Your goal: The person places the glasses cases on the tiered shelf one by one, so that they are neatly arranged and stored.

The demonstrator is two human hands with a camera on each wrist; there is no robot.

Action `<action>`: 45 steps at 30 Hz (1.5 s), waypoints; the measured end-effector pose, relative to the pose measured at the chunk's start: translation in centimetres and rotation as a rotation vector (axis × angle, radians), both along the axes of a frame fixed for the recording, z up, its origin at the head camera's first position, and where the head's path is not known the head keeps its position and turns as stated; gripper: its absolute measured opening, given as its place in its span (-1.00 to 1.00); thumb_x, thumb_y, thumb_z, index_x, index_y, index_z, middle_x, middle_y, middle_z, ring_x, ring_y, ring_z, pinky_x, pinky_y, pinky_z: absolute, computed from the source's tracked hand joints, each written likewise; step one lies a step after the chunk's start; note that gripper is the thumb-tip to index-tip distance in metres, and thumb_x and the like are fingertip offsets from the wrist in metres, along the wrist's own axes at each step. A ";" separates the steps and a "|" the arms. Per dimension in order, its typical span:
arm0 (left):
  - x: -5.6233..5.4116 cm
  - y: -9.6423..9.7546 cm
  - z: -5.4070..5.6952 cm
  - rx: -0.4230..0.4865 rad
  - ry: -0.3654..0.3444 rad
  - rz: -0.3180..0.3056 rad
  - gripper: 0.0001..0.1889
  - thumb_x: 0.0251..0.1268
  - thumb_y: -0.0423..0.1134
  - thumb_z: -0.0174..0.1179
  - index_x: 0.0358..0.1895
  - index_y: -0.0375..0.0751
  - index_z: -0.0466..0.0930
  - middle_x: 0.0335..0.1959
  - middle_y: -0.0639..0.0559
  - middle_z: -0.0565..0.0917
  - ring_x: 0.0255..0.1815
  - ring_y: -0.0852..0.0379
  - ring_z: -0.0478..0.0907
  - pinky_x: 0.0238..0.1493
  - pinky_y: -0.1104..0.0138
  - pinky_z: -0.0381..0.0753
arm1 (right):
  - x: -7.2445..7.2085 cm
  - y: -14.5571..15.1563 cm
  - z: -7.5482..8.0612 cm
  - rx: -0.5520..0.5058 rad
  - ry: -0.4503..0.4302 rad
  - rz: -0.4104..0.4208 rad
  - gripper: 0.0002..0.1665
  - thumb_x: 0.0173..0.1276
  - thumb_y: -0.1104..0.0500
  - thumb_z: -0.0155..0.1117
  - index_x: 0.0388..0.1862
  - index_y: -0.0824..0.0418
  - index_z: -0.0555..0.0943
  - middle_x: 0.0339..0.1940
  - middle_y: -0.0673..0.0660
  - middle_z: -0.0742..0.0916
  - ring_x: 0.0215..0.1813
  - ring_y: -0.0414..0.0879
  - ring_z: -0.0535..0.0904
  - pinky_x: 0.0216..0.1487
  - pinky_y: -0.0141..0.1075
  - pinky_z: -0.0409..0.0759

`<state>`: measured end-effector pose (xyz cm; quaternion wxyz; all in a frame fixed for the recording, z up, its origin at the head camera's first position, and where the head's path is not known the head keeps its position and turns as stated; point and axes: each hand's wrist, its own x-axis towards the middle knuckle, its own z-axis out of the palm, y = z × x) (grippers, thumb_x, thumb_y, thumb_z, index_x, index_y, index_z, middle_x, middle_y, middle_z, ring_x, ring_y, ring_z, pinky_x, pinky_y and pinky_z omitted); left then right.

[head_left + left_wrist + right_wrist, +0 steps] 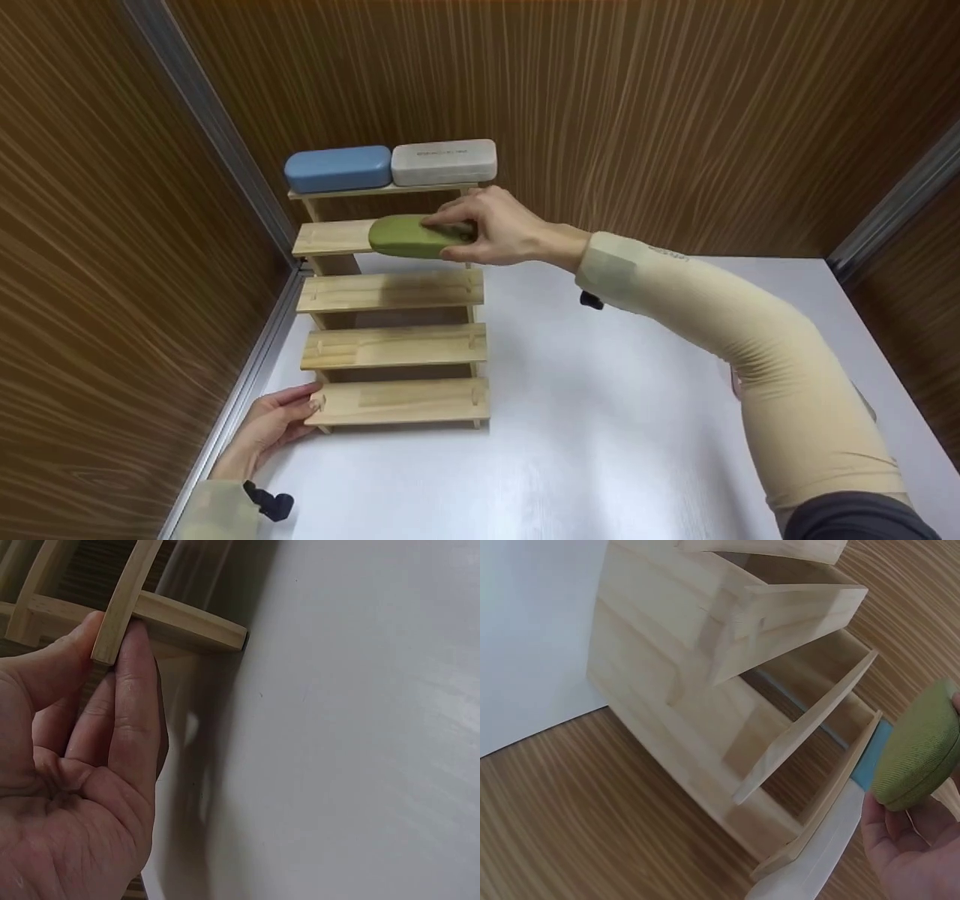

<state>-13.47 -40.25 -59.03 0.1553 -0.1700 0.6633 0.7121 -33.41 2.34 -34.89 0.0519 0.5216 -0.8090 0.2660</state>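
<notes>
My right hand grips a green fabric-covered glasses case by its right end, thumb on the near side and fingers over the top. The case overlaps the second board from the top of a stepped wooden rack. In the right wrist view, the green case is held apart from the boards. My left hand holds the left end of the rack's lowest board. Seen from the left wrist, the thumb and fingers pinch that board's end from above and below.
On the top board sit a blue glasses case and a light grey one, side by side. Wood-grain panels enclose the white table at the back and sides. Something partly hidden lies behind the right forearm.
</notes>
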 end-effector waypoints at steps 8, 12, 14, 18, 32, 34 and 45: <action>0.0 0.1 0.4 0.005 0.013 -0.013 -0.53 0.59 -0.41 0.36 0.49 -0.23 0.68 0.04 0.16 0.89 -0.03 0.20 0.87 0.08 0.32 0.94 | -0.8 -2.7 0.9 0.050 -0.013 -0.005 -0.39 0.51 0.03 0.52 0.48 0.16 0.73 0.37 0.22 0.84 0.23 0.07 0.83 0.26 0.00 0.82; 0.5 0.1 0.6 0.005 0.011 -0.005 -0.51 0.58 -0.42 0.37 0.51 -0.26 0.65 0.05 0.13 0.88 -0.02 0.19 0.87 0.09 0.31 0.94 | -1.0 -4.5 1.3 0.074 -0.024 -0.011 -0.39 0.52 0.03 0.52 0.50 0.14 0.72 0.31 0.19 0.87 0.03 -0.04 0.75 0.06 -0.10 0.77; 0.7 0.0 0.8 0.009 0.012 0.001 -0.50 0.59 -0.43 0.36 0.52 -0.27 0.63 0.06 0.13 0.88 -0.02 0.19 0.87 0.10 0.32 0.93 | -1.1 -5.5 1.4 0.086 -0.030 -0.011 -0.38 0.53 0.02 0.51 0.51 0.12 0.71 0.30 0.17 0.87 -0.01 -0.08 0.71 0.03 -0.14 0.75; 1.0 -0.1 0.9 0.018 0.016 0.006 -0.53 0.59 -0.43 0.36 0.49 -0.22 0.68 0.03 0.15 0.89 -0.02 0.19 0.88 0.09 0.32 0.93 | -1.1 -7.7 1.7 0.109 -0.033 -0.017 -0.37 0.54 0.00 0.49 0.54 0.08 0.69 0.35 0.13 0.86 0.03 -0.08 0.74 0.11 -0.14 0.78; 1.2 0.8 1.2 -0.031 0.007 0.000 -0.41 0.56 -0.36 0.42 0.58 -0.33 0.54 0.08 0.15 0.90 -0.01 0.20 0.88 0.08 0.33 0.93 | -2.0 -12.4 1.6 0.188 -0.033 -0.083 -0.38 0.58 0.02 0.48 0.57 0.03 0.68 0.46 0.04 0.81 0.33 -0.06 0.76 0.48 -0.12 0.73; 1.2 1.0 1.2 -0.031 0.000 0.010 -0.41 0.54 -0.37 0.44 0.57 -0.31 0.56 0.07 0.14 0.91 -0.03 0.18 0.88 0.06 0.32 0.94 | -2.0 -12.8 1.5 0.201 -0.039 -0.093 -0.38 0.59 0.02 0.49 0.58 0.03 0.67 0.48 0.04 0.79 0.38 -0.04 0.76 0.51 -0.13 0.72; 1.6 1.3 1.1 -0.007 0.014 -0.019 -0.38 0.60 -0.39 0.36 0.63 -0.40 0.45 0.10 0.12 0.88 -0.01 0.20 0.86 0.07 0.32 0.94 | -2.0 -14.4 0.2 0.238 -0.073 -0.132 -0.36 0.58 0.06 0.52 0.58 0.04 0.65 0.52 0.04 0.77 0.50 -0.02 0.72 0.60 -0.16 0.68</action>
